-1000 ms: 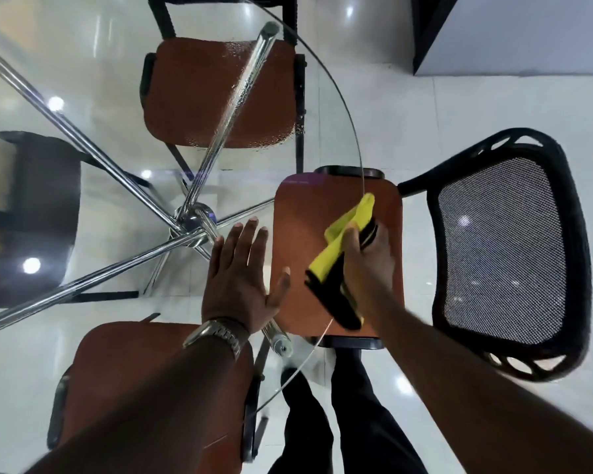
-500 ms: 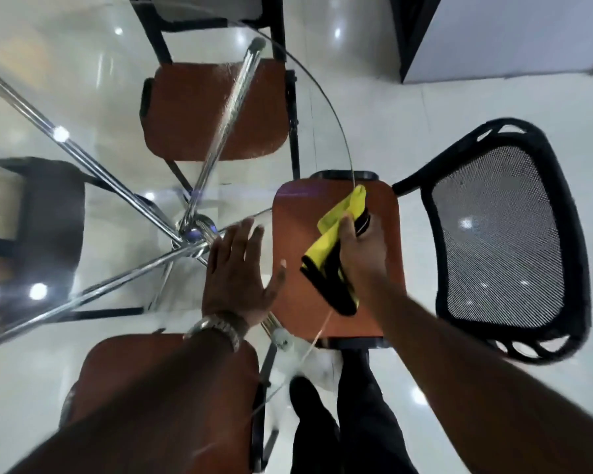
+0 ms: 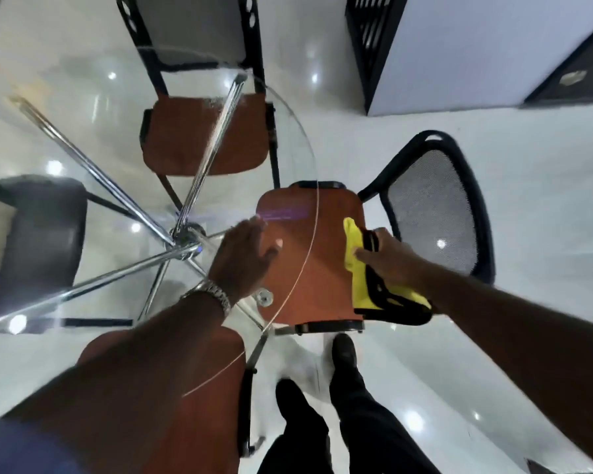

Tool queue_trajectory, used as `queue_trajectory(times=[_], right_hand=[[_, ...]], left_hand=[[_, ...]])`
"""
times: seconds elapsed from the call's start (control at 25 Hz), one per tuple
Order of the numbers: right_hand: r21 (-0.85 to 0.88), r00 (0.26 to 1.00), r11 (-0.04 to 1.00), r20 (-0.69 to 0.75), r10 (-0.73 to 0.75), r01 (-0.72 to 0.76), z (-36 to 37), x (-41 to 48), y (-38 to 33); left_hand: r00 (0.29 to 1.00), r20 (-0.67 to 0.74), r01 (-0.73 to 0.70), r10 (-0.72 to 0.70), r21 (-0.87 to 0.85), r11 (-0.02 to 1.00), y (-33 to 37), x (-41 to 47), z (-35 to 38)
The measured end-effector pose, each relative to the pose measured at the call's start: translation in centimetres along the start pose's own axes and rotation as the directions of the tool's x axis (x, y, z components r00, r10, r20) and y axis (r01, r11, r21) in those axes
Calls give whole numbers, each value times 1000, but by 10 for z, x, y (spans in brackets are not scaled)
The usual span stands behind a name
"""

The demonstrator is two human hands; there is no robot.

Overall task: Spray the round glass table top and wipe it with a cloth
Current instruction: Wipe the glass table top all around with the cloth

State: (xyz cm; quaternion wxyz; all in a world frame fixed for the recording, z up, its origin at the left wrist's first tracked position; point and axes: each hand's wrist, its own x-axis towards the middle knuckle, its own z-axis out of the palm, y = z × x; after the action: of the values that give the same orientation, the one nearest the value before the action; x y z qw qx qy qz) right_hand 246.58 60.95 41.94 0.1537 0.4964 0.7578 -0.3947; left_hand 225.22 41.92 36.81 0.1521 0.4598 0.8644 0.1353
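The right hand (image 3: pixel 389 260) grips the yellow cloth (image 3: pixel 358 285), which looks soft and light and is best held bunched, just outside the rim of the glass table top (image 3: pixel 317 213), smooth and probably fragile, where the left hand (image 3: pixel 242 260) rests with fingers flat.

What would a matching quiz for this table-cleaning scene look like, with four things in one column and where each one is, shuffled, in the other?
Things:
1 left hand
2 yellow cloth
3 wristwatch
4 black mesh chair

Places:
A on the left wrist
B standing on the floor beside the table
C spread flat on the glass table top
D gripped by the right hand

Pairs: 1-C, 2-D, 3-A, 4-B.
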Motion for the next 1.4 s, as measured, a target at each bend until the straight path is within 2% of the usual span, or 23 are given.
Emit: queue_trajectory(times=[0.12,0.28,0.44,0.56,0.68,0.8,0.88,1.2,1.4], right_hand=[[-89,987,993,-129,-94,83,-80,-44,6],[-164,922,966,-303,-242,199,-171,-102,23],[-152,844,959,-457,-283,239,-255,-141,61],[-131,791,969,-560,-245,207,-321,-167,119],[-113,748,972,-622,-232,208,-382,-192,180],[-118,711,970,-663,-235,210,-434,-207,232],[-95,702,971,-675,-226,221,-461,-210,259],[-83,731,955,-625,-273,285,-521,-147,289],[-165,777,946,-541,-323,278,-571,-33,263]], left_hand=[[983,58,-174,175,-22,985,58,-6,-47],[965,32,-258,258,-14,966,144,8,-124],[904,-14,-419,427,161,893,251,26,-187],[864,-30,-494,502,142,858,344,48,-197],[819,34,-569,573,180,802,435,65,-190],[758,-21,-622,652,277,732,511,79,-185],[749,-54,-627,660,264,733,550,86,-180],[756,-99,-608,647,258,751,606,161,-139],[794,-143,-563,591,194,803,595,264,-109]])
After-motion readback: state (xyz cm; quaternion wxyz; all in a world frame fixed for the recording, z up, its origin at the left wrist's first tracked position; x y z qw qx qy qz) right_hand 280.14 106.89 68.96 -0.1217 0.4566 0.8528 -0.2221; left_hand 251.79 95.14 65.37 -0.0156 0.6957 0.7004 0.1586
